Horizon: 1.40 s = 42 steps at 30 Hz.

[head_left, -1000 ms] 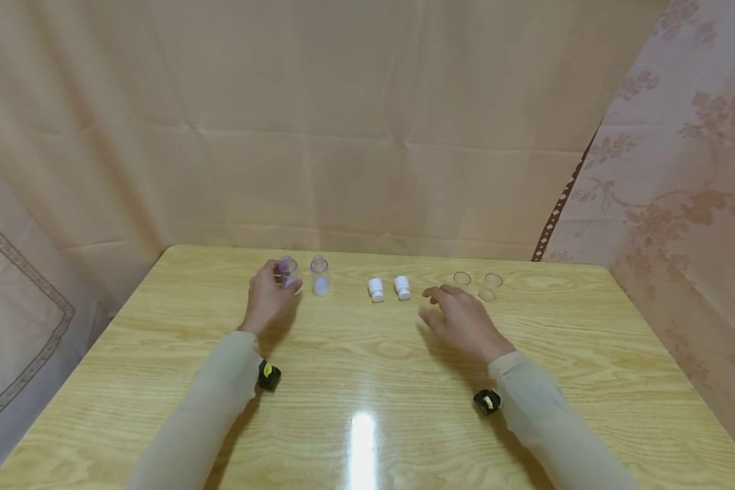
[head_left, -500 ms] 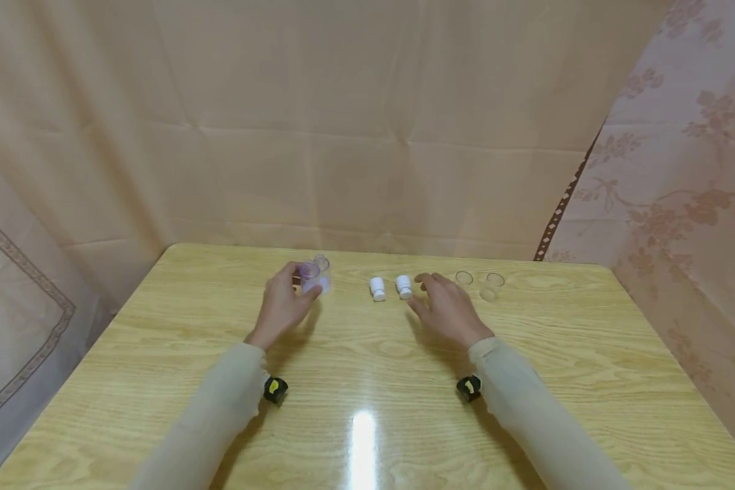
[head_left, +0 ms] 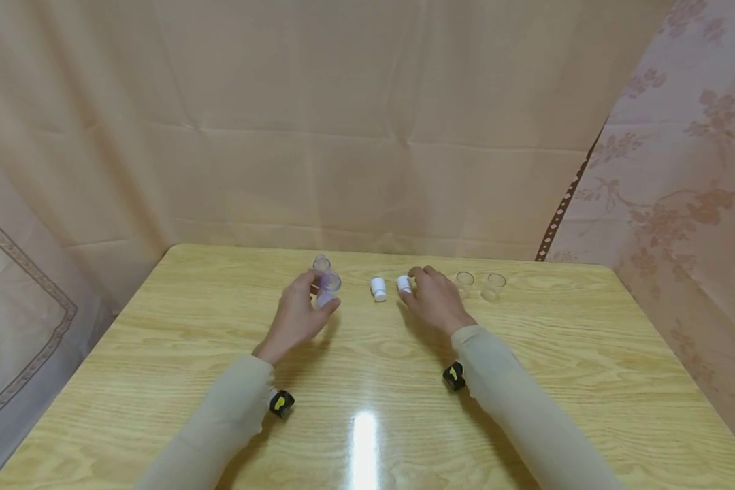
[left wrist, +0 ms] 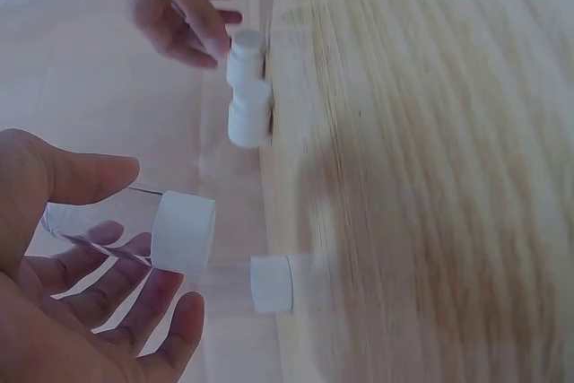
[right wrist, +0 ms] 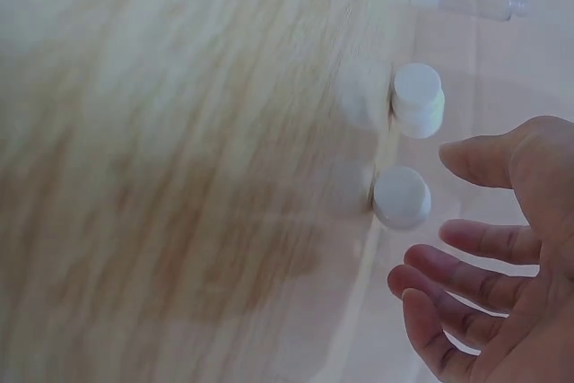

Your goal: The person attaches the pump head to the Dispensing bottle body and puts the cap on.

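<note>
Gripped between the thumb and fingers of my left hand (head_left: 300, 314) is a clear bottle (head_left: 329, 282) with a white lower end (left wrist: 182, 232), raised off the table in the left wrist view. A second clear bottle (right wrist: 475, 4) of the same kind stands just behind it, partly covered in the head view. My right hand (head_left: 435, 299) is beside the right one of two small white bottles (head_left: 403, 283), its thumb and fingers spread around it without visible grip. The left white bottle (head_left: 378, 289) is untouched. Both appear to lie with a round end towards me.
Right of my right hand are two clear round-rimmed containers (head_left: 497, 279), hard to make out against the wood. The wooden table (head_left: 392, 381) ends at a beige curtain (head_left: 355, 170) behind. A flowered cloth (head_left: 698, 204) hangs on the right.
My left hand has carried the clear bottle to the right, past the front of the second one. My right hand has moved left to the right white bottle.
</note>
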Each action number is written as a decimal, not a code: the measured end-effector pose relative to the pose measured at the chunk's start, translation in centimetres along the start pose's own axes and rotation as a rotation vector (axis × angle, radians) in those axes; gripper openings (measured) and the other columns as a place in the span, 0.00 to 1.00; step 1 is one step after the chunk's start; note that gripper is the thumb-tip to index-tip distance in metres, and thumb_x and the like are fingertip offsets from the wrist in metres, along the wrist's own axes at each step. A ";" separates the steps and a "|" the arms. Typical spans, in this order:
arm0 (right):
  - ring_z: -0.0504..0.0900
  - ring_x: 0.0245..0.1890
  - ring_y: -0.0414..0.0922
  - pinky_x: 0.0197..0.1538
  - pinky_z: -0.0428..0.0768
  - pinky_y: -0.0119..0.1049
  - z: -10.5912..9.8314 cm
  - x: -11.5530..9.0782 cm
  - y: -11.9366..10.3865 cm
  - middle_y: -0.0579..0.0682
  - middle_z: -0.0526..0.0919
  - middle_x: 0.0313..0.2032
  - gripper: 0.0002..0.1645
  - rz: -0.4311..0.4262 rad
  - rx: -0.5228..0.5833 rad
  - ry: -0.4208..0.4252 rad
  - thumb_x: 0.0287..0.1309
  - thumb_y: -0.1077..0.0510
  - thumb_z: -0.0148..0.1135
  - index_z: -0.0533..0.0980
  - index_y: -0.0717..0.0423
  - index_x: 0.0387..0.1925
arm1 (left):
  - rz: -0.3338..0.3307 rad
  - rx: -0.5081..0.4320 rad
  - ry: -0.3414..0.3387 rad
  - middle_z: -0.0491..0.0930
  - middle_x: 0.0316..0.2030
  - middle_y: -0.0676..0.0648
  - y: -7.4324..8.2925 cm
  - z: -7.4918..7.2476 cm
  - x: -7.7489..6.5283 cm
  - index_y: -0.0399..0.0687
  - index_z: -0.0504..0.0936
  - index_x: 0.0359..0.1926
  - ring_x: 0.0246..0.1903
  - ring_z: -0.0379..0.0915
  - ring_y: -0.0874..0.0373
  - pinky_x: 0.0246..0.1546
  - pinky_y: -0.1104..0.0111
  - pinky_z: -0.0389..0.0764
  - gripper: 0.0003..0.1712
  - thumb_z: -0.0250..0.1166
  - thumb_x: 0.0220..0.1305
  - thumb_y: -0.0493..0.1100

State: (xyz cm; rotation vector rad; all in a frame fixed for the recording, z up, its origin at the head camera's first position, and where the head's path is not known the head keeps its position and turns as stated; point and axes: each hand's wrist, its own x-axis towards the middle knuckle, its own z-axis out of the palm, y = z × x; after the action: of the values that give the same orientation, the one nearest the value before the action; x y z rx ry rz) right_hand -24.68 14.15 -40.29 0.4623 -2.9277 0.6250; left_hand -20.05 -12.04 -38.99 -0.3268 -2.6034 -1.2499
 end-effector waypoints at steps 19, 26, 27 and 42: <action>0.80 0.41 0.55 0.46 0.79 0.53 1.3 1.3 0.1 0.58 0.80 0.43 0.23 0.039 0.000 -0.016 0.65 0.53 0.67 0.74 0.60 0.56 | 0.073 -0.003 -0.067 0.81 0.45 0.41 2.1 1.1 -1.3 0.35 0.80 0.52 0.43 0.76 0.47 0.45 0.54 0.78 0.23 0.75 0.58 0.36; 0.82 0.42 0.58 0.45 0.80 0.54 1.2 1.2 0.3 0.59 0.82 0.42 0.20 -0.005 -0.045 0.000 0.63 0.58 0.69 0.74 0.62 0.52 | 0.088 0.008 -0.080 0.80 0.44 0.41 2.3 1.4 -1.6 0.36 0.79 0.53 0.43 0.76 0.47 0.46 0.54 0.77 0.22 0.74 0.58 0.36; 0.82 0.42 0.58 0.46 0.80 0.54 1.1 1.1 0.3 0.59 0.82 0.42 0.20 -0.007 -0.043 0.000 0.63 0.59 0.69 0.74 0.62 0.53 | 0.090 0.012 -0.082 0.80 0.45 0.42 2.2 1.4 -1.6 0.36 0.79 0.53 0.44 0.76 0.47 0.46 0.54 0.77 0.23 0.74 0.58 0.36; 0.81 0.44 0.55 0.49 0.79 0.54 -1.1 -0.5 0.1 0.58 0.81 0.46 0.24 -0.019 0.051 -0.004 0.61 0.61 0.68 0.76 0.60 0.58 | 0.123 0.029 -0.083 0.78 0.42 0.42 2.6 1.9 -1.6 0.36 0.79 0.51 0.44 0.71 0.46 0.47 0.56 0.73 0.20 0.74 0.60 0.37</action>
State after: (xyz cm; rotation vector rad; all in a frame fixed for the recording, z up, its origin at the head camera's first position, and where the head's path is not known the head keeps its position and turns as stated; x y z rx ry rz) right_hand -24.19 14.82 -39.39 0.4967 -2.9137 0.6984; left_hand -17.95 -9.13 -38.77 -0.5358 -2.6224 -1.1798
